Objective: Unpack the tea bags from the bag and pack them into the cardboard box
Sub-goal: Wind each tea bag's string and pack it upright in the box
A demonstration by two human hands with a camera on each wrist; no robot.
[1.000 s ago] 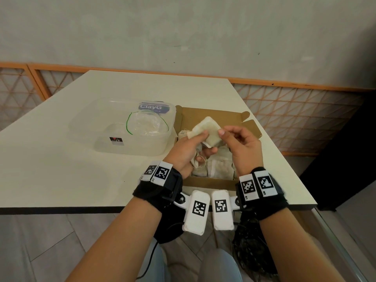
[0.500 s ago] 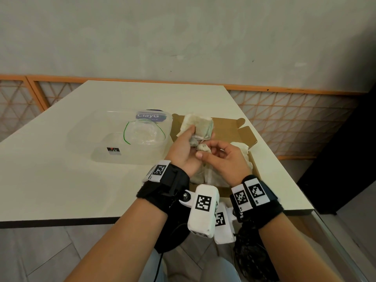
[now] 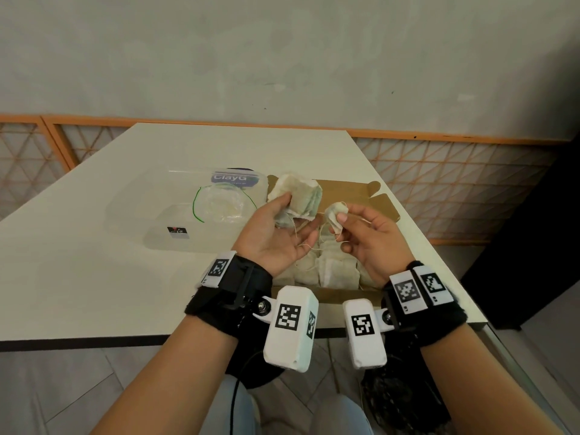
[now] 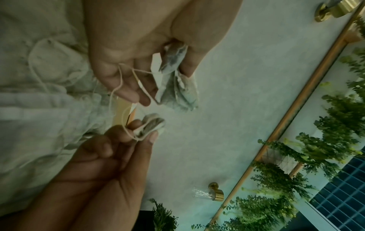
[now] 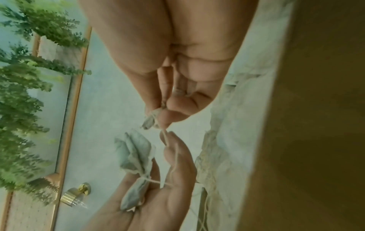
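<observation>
In the head view my left hand (image 3: 292, 211) is palm up over the open cardboard box (image 3: 384, 204) and grips a bunch of tea bags (image 3: 298, 196). My right hand (image 3: 343, 215) pinches a single crumpled tea bag (image 3: 334, 215) just to the right of the bunch, with thin strings trailing between them. Several tea bags (image 3: 335, 271) lie packed in the box below. The wrist views show the same: the bunch (image 4: 175, 84) (image 5: 136, 157) and the single bag (image 4: 151, 127) (image 5: 151, 121) sit a little apart. The clear bag (image 3: 219, 204) with a green seal lies left of the box.
The clear bag rests on a clear plastic container (image 3: 150, 224) with a blue ClayG label (image 3: 233, 178) behind it. The white table (image 3: 78, 271) ends close in front of the box and just right of it. An orange lattice rail (image 3: 455, 183) runs behind.
My hands have drawn apart. The right hand has pulled one tea bag off the bunch and moved right, while the left hand turned palm up and kept the rest.
</observation>
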